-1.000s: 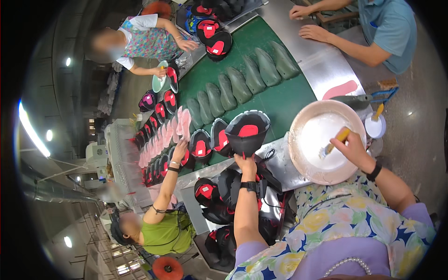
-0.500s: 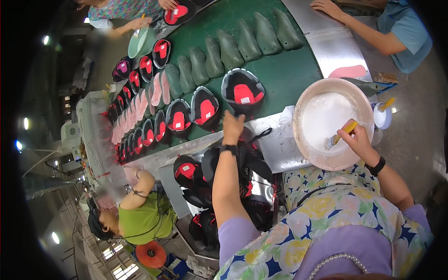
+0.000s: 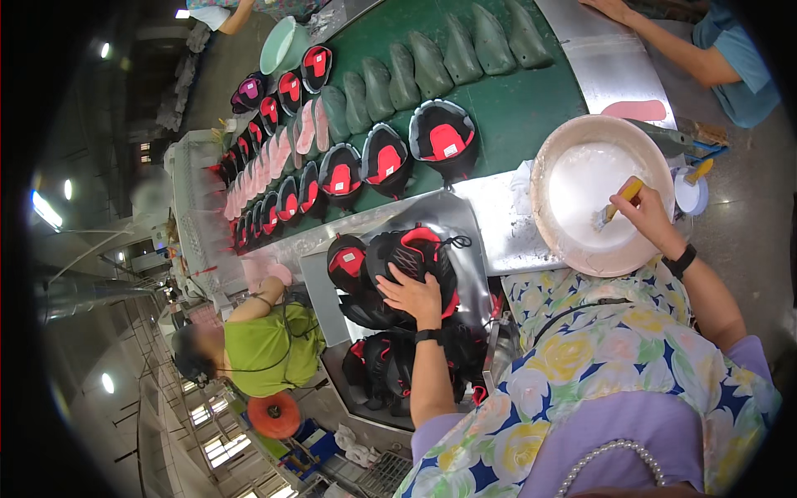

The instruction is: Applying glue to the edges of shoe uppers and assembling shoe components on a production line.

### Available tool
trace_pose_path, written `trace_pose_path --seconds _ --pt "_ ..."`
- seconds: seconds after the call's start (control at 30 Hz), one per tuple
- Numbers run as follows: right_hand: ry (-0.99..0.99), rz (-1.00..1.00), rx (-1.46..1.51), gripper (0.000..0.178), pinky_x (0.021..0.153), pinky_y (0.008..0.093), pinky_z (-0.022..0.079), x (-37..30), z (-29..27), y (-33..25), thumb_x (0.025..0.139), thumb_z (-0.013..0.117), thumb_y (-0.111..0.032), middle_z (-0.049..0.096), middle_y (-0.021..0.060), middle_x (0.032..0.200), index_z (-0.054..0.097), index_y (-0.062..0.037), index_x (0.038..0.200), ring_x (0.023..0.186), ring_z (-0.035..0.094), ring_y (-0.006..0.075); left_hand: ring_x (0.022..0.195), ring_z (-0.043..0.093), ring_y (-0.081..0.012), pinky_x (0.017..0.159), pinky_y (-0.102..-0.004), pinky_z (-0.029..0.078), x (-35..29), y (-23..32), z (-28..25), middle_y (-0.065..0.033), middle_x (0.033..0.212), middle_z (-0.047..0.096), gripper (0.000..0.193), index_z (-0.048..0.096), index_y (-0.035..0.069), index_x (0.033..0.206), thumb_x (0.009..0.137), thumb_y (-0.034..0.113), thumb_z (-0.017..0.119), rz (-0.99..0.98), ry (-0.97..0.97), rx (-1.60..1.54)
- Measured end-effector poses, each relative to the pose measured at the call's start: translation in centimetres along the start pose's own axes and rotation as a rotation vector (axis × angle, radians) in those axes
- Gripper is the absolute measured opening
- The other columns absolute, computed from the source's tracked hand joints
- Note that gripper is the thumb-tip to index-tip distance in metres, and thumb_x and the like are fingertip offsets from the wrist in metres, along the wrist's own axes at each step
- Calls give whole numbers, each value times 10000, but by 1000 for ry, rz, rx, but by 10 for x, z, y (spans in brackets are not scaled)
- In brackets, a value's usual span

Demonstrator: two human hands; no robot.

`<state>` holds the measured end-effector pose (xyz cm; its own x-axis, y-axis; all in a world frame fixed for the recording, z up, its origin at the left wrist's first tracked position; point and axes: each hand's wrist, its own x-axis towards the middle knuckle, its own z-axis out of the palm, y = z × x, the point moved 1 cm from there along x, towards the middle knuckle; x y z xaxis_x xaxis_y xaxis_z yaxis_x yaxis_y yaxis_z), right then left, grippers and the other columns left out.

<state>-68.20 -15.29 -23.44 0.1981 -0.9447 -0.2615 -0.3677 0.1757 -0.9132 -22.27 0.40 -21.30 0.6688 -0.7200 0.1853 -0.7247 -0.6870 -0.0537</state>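
Note:
My left hand (image 3: 413, 295) lies on a black shoe upper with red lining (image 3: 415, 249), its fingers spread over the side. That upper rests on a pile of black and red shoe uppers (image 3: 390, 365) in a metal bin (image 3: 328, 315). In my right hand (image 3: 650, 217) is a brush (image 3: 628, 192) with a yellow handle. Its bristles are in or just over the white liquid (image 3: 581, 187) inside a wide pale pink basin (image 3: 550, 224).
Black and red shoe uppers (image 3: 386, 162), pink insoles (image 3: 307, 124) and dark green shoe lasts (image 3: 432, 66) stand in rows on the green table (image 3: 515, 108). A white pot (image 3: 691, 195) is right of the basin. Co-workers (image 3: 270, 349) (image 3: 714, 62) are at left and far right.
My left hand has come back from the table edge onto the shoe upper in the bin. The brush stays over the basin, now more upright. The whole view has shifted slightly.

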Motion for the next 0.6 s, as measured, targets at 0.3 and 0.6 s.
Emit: trace_pose_path --seconds 0.3,0.6 --pt "-17 -53 0 308 581 315 468 -6 1 12 882 731 -317 636 80 700 645 -23 855 639 572 123 1363 369 -386 984 -676 359 37 63 30 -163 1459 419 666 489 113 1376 837 466 658 -63 66 46" --pt "-71 -154 -115 374 626 331 506 -39 10 -18 895 710 -373 676 128 756 633 -9 935 673 651 232 1180 523 -317 957 -590 437 99 -12 77 -95 1155 611 415 619 124 1192 804 252 693 33 -311 85"
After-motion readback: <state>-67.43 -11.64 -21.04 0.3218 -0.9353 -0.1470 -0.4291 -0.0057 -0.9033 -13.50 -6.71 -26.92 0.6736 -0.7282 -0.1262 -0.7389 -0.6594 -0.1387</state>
